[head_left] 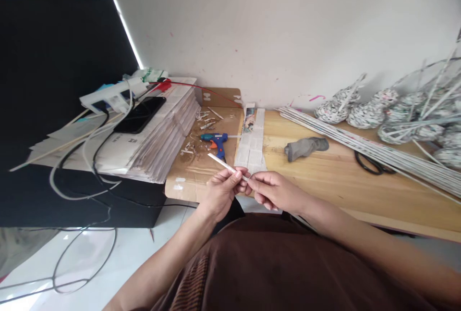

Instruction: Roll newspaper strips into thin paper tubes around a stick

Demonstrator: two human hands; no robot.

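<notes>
A thin white paper strip is held in front of my body, over the table's front edge. My left hand is closed around its middle, and the strip's far end sticks out up and to the left. Close beside it, my right hand pinches the strip's near end between thumb and fingers. Just beyond the hands lie flat newspaper strips. A blue glue gun with an orange trigger rests on the cardboard to their left.
A tall paper stack with a black phone and cables stands at the left. Right on the wooden table are a grey cloth, long paper rods, black-handled scissors and several woven paper pieces.
</notes>
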